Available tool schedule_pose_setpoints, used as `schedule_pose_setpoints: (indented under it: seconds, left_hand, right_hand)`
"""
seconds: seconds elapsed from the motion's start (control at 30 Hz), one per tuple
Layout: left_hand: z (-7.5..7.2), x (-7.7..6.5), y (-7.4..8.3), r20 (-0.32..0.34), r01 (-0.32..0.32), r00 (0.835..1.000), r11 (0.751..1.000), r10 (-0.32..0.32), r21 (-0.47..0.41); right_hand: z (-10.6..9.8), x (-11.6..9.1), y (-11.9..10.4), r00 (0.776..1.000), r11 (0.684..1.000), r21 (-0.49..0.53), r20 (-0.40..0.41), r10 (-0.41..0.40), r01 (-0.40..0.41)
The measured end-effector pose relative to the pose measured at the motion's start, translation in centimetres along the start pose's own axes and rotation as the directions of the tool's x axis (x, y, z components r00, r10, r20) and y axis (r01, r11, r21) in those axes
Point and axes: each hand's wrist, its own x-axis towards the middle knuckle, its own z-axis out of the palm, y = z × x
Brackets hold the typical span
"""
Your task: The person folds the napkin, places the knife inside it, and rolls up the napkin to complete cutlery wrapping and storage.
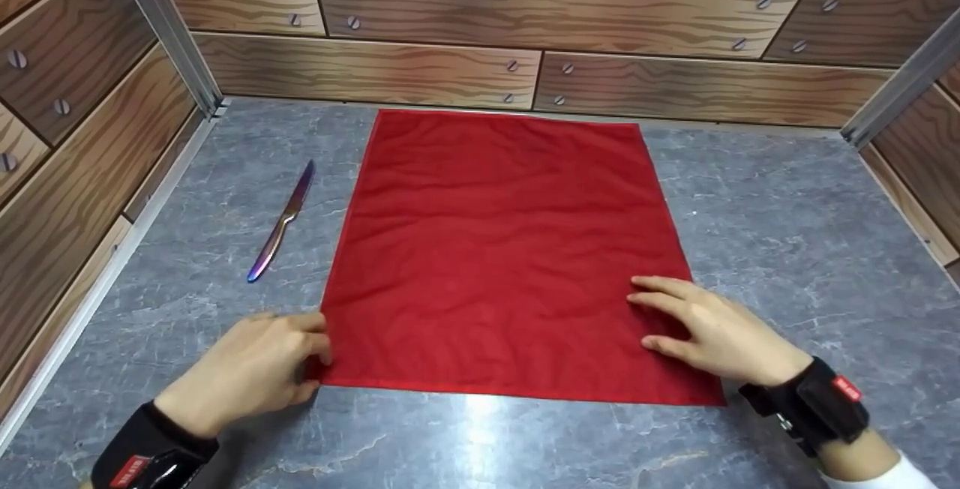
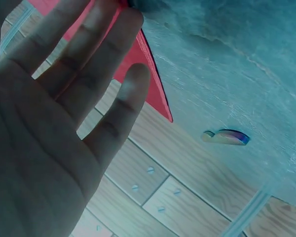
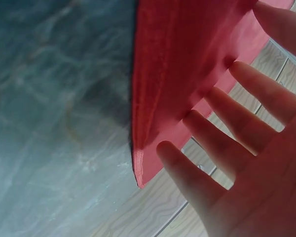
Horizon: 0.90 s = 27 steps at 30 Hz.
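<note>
A red cloth lies spread flat on the grey marbled table, lightly wrinkled. My left hand is at its near left corner, with the fingertips right at the left edge. In the left wrist view the fingers of that hand reach out fairly straight over the cloth's edge. On the right side, my right hand rests its spread fingertips on the cloth near the right edge. The right wrist view shows its fingers extended and separate, tips against the red fabric.
A knife with a shiny purple-gold finish lies left of the cloth, blade pointing away. Wood-patterned walls close off the back and both sides of the table. The cloth's far edge lies close to the back wall.
</note>
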Motion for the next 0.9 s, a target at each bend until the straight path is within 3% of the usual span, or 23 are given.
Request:
schedule_pose_setpoints:
  seconds: [0.2,0.3,0.43,0.67,0.77,0.9]
  left_hand:
    - [0.5,0.5,0.1,-0.082,-0.034,0.996,0.999,0.036,0.029]
    - [0.7,0.9,-0.1,-0.105,-0.054,0.993,0.999,0.053,-0.001]
    - [0.6,1.3,-1.1,-0.075,-0.059,0.996,0.992,0.051,-0.108]
    - [-0.3,1.3,-2.7,0.03,0.018,0.999,0.959,-0.01,-0.282]
    - [-0.7,2.1,-2.9,0.022,0.033,0.999,0.946,-0.027,-0.324]
    - [-1.7,4.1,-2.6,-0.041,0.012,0.999,0.948,-0.026,-0.318]
  right_hand:
    - [0.0,-0.1,0.1,1.0,1.0,0.0,0.009,0.017,-0.017]
    - [0.0,-0.2,0.1,1.0,1.0,0.006,0.009,0.017,-0.017]
    - [0.0,-0.2,0.2,1.0,1.0,0.012,0.013,0.024,-0.025]
    - [-0.1,0.1,-0.1,1.0,1.0,-0.001,0.021,0.006,-0.005]
    - [-0.3,0.3,-0.4,1.0,1.0,-0.014,0.012,-0.02,0.02]
    - [-0.6,0.8,-1.3,0.997,0.997,-0.027,-0.012,-0.076,0.075]
